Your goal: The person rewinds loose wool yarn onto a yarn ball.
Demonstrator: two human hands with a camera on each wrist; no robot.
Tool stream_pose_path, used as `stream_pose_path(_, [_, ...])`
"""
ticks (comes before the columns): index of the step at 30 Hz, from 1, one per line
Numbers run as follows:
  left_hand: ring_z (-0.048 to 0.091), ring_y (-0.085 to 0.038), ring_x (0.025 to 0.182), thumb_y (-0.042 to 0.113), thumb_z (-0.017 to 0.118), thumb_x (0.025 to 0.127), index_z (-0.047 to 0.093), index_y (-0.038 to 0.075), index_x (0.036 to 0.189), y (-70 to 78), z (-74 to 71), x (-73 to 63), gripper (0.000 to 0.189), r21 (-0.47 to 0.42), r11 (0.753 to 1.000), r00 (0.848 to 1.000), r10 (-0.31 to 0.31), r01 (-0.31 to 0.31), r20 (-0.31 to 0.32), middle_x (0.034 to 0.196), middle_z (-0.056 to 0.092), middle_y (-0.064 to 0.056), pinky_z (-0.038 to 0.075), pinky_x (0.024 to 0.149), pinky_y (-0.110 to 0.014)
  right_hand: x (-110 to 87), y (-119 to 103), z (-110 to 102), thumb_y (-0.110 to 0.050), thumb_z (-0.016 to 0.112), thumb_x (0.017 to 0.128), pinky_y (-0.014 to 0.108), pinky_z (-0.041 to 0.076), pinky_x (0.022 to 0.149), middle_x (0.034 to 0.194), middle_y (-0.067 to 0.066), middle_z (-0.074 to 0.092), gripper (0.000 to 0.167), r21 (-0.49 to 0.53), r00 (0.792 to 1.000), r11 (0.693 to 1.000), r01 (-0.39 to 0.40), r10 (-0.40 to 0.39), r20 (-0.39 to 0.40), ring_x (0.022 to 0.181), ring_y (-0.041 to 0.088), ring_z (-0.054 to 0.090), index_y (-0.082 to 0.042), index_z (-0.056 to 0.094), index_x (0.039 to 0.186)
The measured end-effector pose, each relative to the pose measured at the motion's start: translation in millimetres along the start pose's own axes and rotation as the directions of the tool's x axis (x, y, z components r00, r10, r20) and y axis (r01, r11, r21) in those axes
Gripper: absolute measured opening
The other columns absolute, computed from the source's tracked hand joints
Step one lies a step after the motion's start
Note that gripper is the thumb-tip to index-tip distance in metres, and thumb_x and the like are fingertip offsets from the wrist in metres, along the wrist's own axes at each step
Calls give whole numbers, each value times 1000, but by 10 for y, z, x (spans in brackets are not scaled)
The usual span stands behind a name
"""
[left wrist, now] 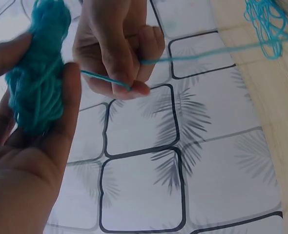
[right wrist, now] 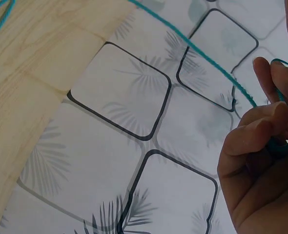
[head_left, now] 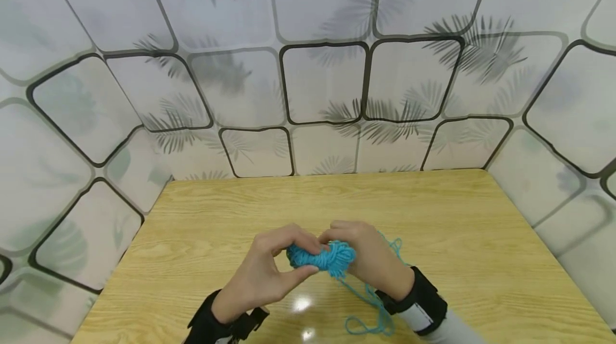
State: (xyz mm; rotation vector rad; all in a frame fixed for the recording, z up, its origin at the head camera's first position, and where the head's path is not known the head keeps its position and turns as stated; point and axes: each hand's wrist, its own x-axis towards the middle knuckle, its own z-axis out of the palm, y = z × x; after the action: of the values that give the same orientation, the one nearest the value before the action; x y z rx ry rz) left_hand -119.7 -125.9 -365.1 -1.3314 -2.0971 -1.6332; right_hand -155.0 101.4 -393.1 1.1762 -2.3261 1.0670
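A bundle of turquoise yarn, wound round its middle, is held above the table. My left hand grips it between thumb and fingers; the left wrist view shows the yarn bundle in that grasp. Close to the bundle's right end, my right hand pinches a strand of the yarn, its fingers curled. In the left wrist view the strand runs from the bundle to the right hand. From there the yarn trails off, as the right wrist view also shows with the strand.
Loose turquoise yarn lies in loops on the wood-grain table, below and beside the right wrist. Walls with a leaf and block pattern enclose the table at the back and both sides. Black bands circle the wrists.
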Motion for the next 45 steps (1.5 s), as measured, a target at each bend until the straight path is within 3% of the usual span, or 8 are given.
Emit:
stream_pose_path(3, [69,-23,105,-9,77,89,66,9,113,-28,-10,10,32,19,1000,994,8,-6,-113,113,68,-11,61,85,-36,-5,-30,43,-10,82,89,13,39,53,64,-13,50,10,-37,1000,999,-3,4,18,58,-7,38,-15,74,86])
stream_pose_path(6, [68,-24,104,-11,76,88,66,7,115,-57,-26,19,34,50,999,982,18,-9,-189,114,67,-12,60,85,-34,7,-55,65,-14,83,89,11,36,51,65,-11,58,5,-86,1000,996,24,-22,23,56,-8,42,-14,78,89])
stream_pose_path(10, [67,-22,102,-10,77,88,66,8,114,-107,-50,28,33,126,992,971,33,-2,-237,113,67,-11,59,83,-30,14,-90,61,-15,81,91,9,42,55,81,-9,72,2,-75,998,996,57,-56,24,63,-8,54,-16,82,92])
stream_pose_path(17, [67,-19,97,-6,79,87,67,11,113,-216,-57,3,33,322,945,958,47,49,-283,111,67,-6,56,80,-25,-17,-180,25,-17,79,94,9,30,49,67,-15,51,3,-63,998,996,63,-61,32,55,-11,35,-19,81,92])
stream_pose_path(23, [66,-20,100,-4,80,87,66,10,114,-292,-58,-31,34,411,909,961,47,73,-273,113,67,-6,55,86,-25,11,-222,3,-19,79,94,7,27,49,66,-13,50,5,-106,994,989,107,-107,12,54,-11,34,-17,81,90])
stream_pose_path(31, [66,-22,100,-7,82,84,67,9,111,-340,-82,-33,35,455,887,962,58,73,-268,111,67,-7,55,84,-24,19,-226,-12,-19,80,92,8,26,49,64,-14,50,4,-126,995,987,100,-100,8,53,-10,35,-18,81,89])
stream_pose_path(41, [61,-14,91,-8,84,81,66,10,106,-393,-14,-49,36,504,861,986,24,63,-166,106,66,-1,54,73,-26,12,-222,-70,-14,78,95,8,40,56,75,-13,63,7,-99,992,987,127,-127,5,62,-8,50,-16,77,88])
stream_pose_path(45, [61,-16,95,-8,83,82,66,9,106,-402,-22,-43,35,518,852,988,0,81,-153,105,66,-1,55,74,-27,14,-209,-131,-10,82,89,8,36,53,76,-11,59,10,-121,992,985,123,-124,0,59,-7,42,-16,75,86])
